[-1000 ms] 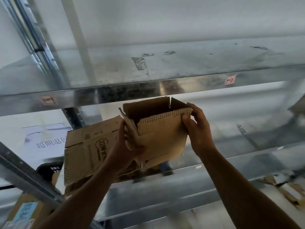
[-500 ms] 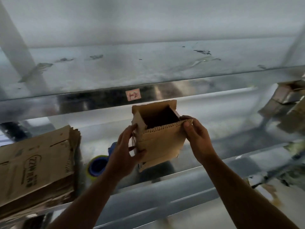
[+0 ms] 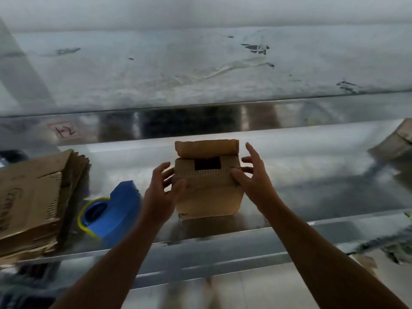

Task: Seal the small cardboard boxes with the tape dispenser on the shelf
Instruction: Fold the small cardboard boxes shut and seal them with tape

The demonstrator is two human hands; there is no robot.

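Motion blur softens everything, so fine detail is lost. The print on the flat cartons (image 3: pixel 33 201) stacked at the left cannot be read, and that stack runs off the left edge. More cardboard (image 3: pixel 394 141) at the far right is cut by the frame and too smeared to identify. A pinkish label (image 3: pixel 64 130) on the upper shelf's front edge bears a handwritten mark that is hard to make out. The dispenser (image 3: pixel 113 210) lies on the shelf (image 3: pixel 312 197) between the cartons and the box. Its blue body and yellow-rimmed roll show, but its cutting end is unclear and the left wrist covers its right side. The left hand (image 3: pixel 160 190) hides the left wall of the box (image 3: pixel 207 192), and the box's inside is only a dark square. The box stands upright on the metal shelf, near its front edge, in mid-frame. It is small, brown and corrugated, with a rippled raw edge across its near top. The side flaps are folded inward around the dark opening, and the far flap stands up with its top curled over. The left hand is open, fingers spread and loosely bent beside the box, thumb over the near left corner. The right hand (image 3: pixel 252 177) is open too, fingers splayed by the right side, thumb on the near top edge. Whether the fingers touch the cardboard cannot be told, and neither hand grips it.
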